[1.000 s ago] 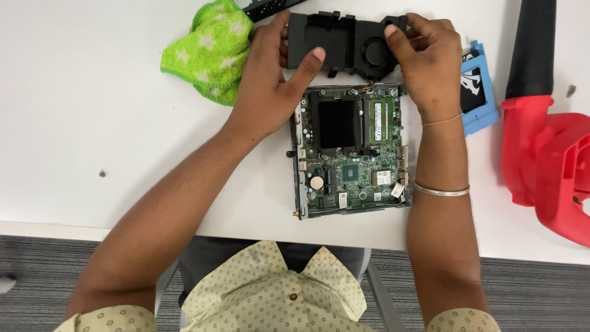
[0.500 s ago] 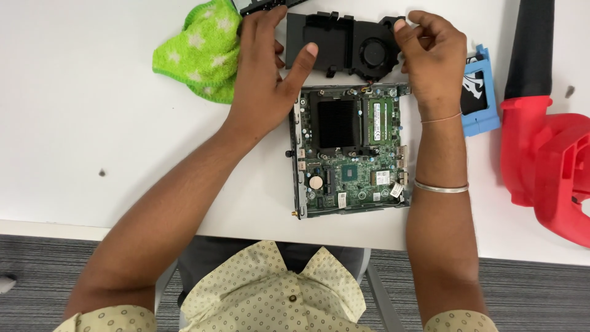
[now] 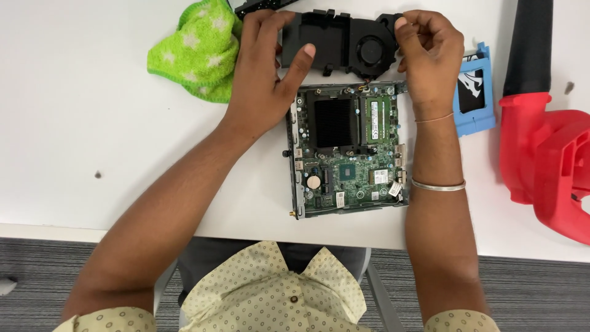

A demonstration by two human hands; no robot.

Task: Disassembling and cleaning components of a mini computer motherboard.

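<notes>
The black fan and cover piece [image 3: 344, 46] is already off the small computer board [image 3: 347, 150]. It is held just past the far edge of the board, between both hands. The board is open to view, with its dark heat sink, its memory stick and its round coin battery all showing. So the taking-off part looks done. Whether the black piece is fully set down on the white tabletop [image 3: 74, 123] cannot be told, and nothing else seems to have been taken off the board.

The left hand [image 3: 261, 80] is closed loosely on the left end of the black piece. Its fingers [image 3: 264, 24] are curled over the far edge, and the thumb is pressed on the near side. The right hand [image 3: 430, 55] is closed more tightly on the right end, next to the round fan. Its fingers [image 3: 424, 27] are bent into a pinch on the corner.

A green cloth with stars [image 3: 196, 52] is found just left of the left hand. A blue plastic frame [image 3: 476, 92] is found just right of the right hand, and a red and black blower [image 3: 547, 141] lies farther right.
</notes>
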